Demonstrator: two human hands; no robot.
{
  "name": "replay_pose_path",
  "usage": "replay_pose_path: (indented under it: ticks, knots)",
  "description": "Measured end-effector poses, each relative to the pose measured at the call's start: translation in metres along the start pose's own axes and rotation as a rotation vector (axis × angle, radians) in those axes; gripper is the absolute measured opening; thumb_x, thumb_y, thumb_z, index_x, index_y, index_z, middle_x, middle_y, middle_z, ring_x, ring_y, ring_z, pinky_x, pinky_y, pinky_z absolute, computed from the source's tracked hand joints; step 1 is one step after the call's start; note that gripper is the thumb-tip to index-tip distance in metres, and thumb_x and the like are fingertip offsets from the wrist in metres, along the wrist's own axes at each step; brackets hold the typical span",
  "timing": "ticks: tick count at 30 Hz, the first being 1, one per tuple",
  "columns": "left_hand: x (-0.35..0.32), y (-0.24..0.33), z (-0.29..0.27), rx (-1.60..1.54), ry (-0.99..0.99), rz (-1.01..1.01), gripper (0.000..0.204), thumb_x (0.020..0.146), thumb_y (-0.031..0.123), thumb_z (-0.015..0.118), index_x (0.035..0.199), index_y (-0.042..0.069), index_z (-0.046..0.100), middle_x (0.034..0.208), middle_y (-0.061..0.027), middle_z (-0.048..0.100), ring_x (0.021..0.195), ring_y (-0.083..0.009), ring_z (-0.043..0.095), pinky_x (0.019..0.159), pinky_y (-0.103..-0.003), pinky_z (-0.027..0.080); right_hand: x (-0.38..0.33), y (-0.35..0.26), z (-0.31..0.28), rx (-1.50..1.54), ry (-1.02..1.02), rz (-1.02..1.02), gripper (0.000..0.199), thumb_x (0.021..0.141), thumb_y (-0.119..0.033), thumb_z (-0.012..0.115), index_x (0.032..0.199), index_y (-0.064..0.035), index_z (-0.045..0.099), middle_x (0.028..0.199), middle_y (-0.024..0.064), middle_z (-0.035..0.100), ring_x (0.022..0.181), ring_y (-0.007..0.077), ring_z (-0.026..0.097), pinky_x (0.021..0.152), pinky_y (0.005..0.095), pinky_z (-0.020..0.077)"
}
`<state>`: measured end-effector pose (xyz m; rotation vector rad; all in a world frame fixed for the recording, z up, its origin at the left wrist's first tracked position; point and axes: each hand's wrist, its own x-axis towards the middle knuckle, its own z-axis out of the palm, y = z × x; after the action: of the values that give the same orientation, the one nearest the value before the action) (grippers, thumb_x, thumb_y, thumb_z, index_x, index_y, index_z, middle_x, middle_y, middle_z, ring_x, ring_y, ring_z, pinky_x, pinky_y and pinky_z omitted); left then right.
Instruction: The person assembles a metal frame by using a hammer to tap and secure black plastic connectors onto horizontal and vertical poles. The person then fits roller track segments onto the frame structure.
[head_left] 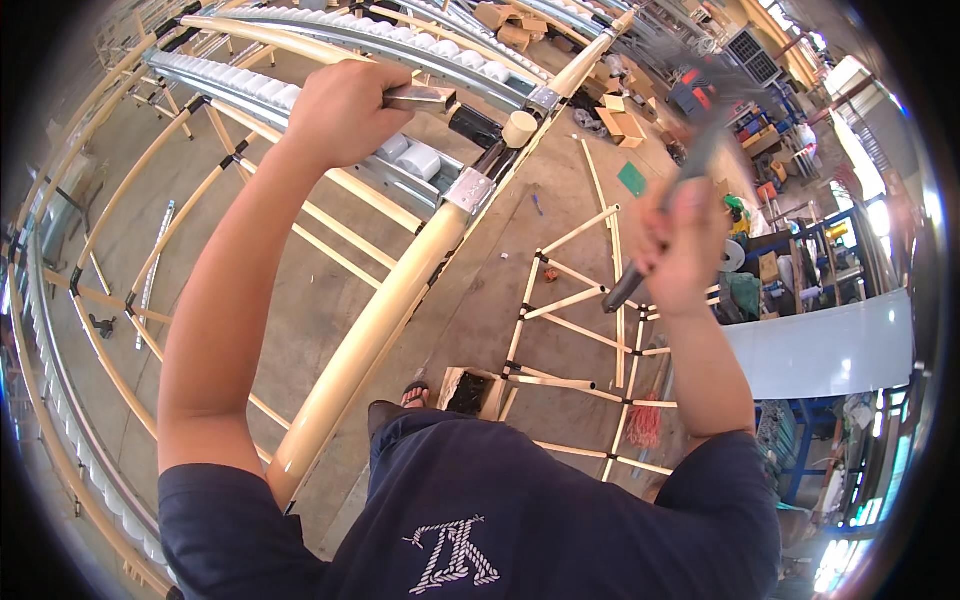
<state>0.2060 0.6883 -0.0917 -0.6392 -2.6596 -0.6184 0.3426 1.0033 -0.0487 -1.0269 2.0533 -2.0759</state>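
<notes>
My left hand (345, 112) is closed around a short square metal bar (420, 98), its end pointing right. Just beyond that end are a black pipe joint (476, 128) and the round cream end of a pipe (519, 130); whether the bar touches the joint I cannot tell. A metal bracket (468, 190) wraps the thick cream pipe (375, 330) below them. Raised on the right, my right hand (690, 240) grips a hammer by its dark handle (628, 284). The hammer's upper part is smeared by motion, so its head shows only as a grey blur.
Roller tracks (225, 82) with white wheels run along the rack at upper left. A frame of thin cream pipes (575, 318) with black joints stands lower centre right. An open cardboard box (622, 122), a pale sheet-topped bench (820, 345) and a box (472, 392) near my foot surround it.
</notes>
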Motion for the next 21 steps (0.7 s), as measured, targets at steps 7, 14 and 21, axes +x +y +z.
replay_pose_path:
  ticks: [7,14,21]
  knots:
    - [-0.004,-0.002,0.004,-0.021,0.051,-0.011,0.019,0.076,0.023,0.065,0.082,0.005,0.065,0.076,-0.0153,0.065,0.078,-0.0376,0.062,0.070,-0.048,0.049,-0.023,0.010,-0.002,-0.730,0.205,0.182,0.050,0.102,-0.027,0.057,0.141,0.0030,0.050,0.080,0.0062,0.065,0.069,0.0153,0.062,0.066,0.0304,0.0499]
    - [-0.001,0.004,0.000,-0.005,0.017,-0.020,0.018,0.077,0.022,0.066,0.078,0.004,0.061,0.072,-0.0162,0.063,0.074,-0.0401,0.061,0.067,-0.048,0.047,-0.037,0.027,0.004,-0.782,0.046,0.212,0.047,0.100,-0.024,0.059,0.140,0.0010,0.051,0.074,0.0105,0.060,0.066,0.0161,0.058,0.065,0.0329,0.0486]
    - [0.001,0.007,0.000,-0.046,0.065,0.011,0.018,0.072,0.015,0.070,0.083,0.002,0.064,0.069,-0.0177,0.059,0.068,-0.0386,0.057,0.063,-0.045,0.043,-0.039,0.059,0.009,-0.514,0.251,0.040,0.048,0.103,-0.027,0.056,0.141,0.0012,0.051,0.074,0.0055,0.058,0.068,0.0165,0.058,0.068,0.0308,0.0476]
